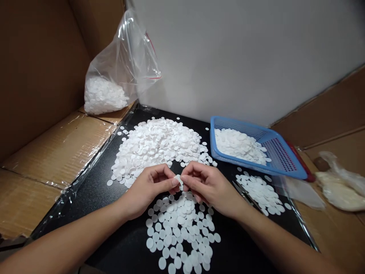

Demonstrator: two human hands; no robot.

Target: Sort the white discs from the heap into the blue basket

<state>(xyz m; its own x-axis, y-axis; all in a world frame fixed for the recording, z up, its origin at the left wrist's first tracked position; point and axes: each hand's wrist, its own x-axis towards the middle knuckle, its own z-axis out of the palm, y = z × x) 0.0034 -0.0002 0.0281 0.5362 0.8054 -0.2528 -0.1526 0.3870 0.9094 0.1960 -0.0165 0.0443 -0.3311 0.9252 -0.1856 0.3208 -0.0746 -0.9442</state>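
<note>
Both hands meet above the middle of the black table point(114, 224). My left hand point(154, 184) and my right hand point(209, 184) are closed in pinches, with white round discs point(179, 182) held between the fingertips; how many is hard to make out. Just beyond the hands rises a large heap of white discs point(159, 140). Nearer to me, below the hands, a looser spread of the same discs point(176, 232) covers the black surface. By my right wrist lies a smaller pile of discs point(259, 194), with a slim metal tool, perhaps tweezers or scissors point(246, 194), partly hidden at its edge.
A blue plastic basket point(285, 156) at the right back holds more discs. At the left back stands a clear plastic bag point(122, 64) with white pieces inside. Cardboard point(57, 152) lines the sides, and a grey wall point(228, 57) closes the back. A plastic-wrapped cream bundle point(339, 190) lies far right.
</note>
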